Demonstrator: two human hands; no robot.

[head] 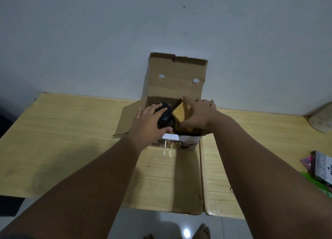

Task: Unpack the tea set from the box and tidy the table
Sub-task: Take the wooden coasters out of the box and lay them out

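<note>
Our left hand [150,121] fingers curl over the dark pot [166,115] in the box [177,73]; right hand [199,114] fingers grip the insert [180,113] just beside.

We stretch both bare arms forward, side by side. Our left grip [150,120] curls over the dark pot [165,115]; our right grip [199,113] clasps a small carton [180,112].

Matt corrugated cardboard box [177,77] on smooth wood-grain table [71,131].

no legible text, only blurred lettering on the book [322,167]
</note>
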